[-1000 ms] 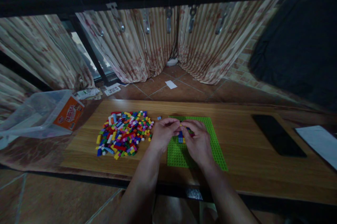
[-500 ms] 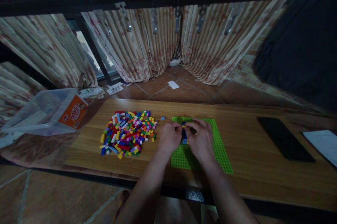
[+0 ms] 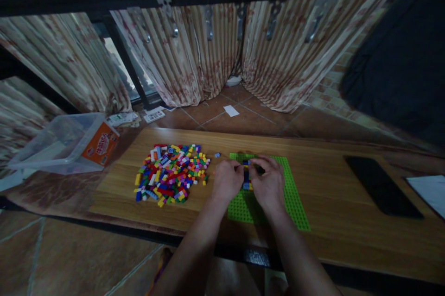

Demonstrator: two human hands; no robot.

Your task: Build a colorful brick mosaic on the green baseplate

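Observation:
A green studded baseplate (image 3: 295,208) lies on the wooden table, with a small row of blue and yellow toy bricks (image 3: 246,179) standing on its upper left part. My left hand (image 3: 226,181) is closed at the left side of this row, its thumb and forefinger pressed against the bricks. From the right, my right hand (image 3: 270,184) has its fingers bent in a pinch at the row's far end. The fingers partly cover the bricks, so exactly which brick each hand grips is hard to see. One loose blue brick (image 3: 217,154) lies just left of the plate.
Left of the plate spreads a pile of mixed toy bricks (image 3: 170,175). A clear plastic box (image 3: 62,143) with an orange label stands beyond the table's left end. To the right lie a dark flat panel (image 3: 382,187) and white paper (image 3: 429,192).
The fingers of my right hand have drawn slightly away from my left hand, showing more of the bricks between them. The view has shifted a little.

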